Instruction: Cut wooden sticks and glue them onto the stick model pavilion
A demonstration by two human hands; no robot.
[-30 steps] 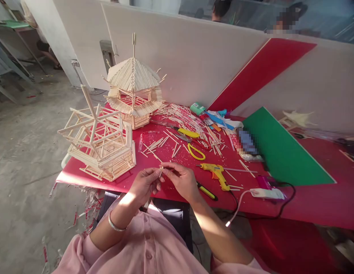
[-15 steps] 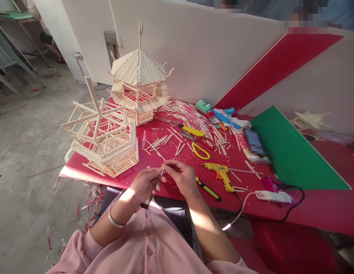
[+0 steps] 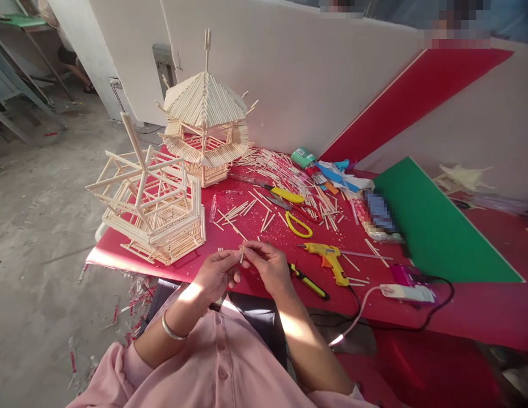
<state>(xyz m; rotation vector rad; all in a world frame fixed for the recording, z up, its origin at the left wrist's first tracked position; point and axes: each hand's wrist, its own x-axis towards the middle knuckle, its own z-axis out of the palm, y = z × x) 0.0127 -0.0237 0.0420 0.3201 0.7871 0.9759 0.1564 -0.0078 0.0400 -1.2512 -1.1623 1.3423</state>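
Note:
Over the table's front edge, my left hand [image 3: 218,273] and my right hand [image 3: 267,265] meet fingertip to fingertip. Between them they pinch a short wooden stick [image 3: 241,256], pale and thin; the fingers cover part of it. To the left stands a half-built stick model [image 3: 157,209] with an open six-sided frame and an upright post. Behind it is a stick pavilion [image 3: 205,122] with a slatted roof. Right of my right hand lie a yellow-and-black utility knife [image 3: 309,281] and a yellow glue gun [image 3: 327,258].
Yellow-handled scissors [image 3: 289,195] and loose sticks [image 3: 272,170] lie across the red table [image 3: 264,289]. A green board [image 3: 442,232] leans at the right. A white power strip [image 3: 407,292] and black cables lie near the front right. Scraps litter the floor at left.
Both hands stay together on the short stick with only a slight shift of the right hand. The view has moved a little, so the models appear slightly farther left.

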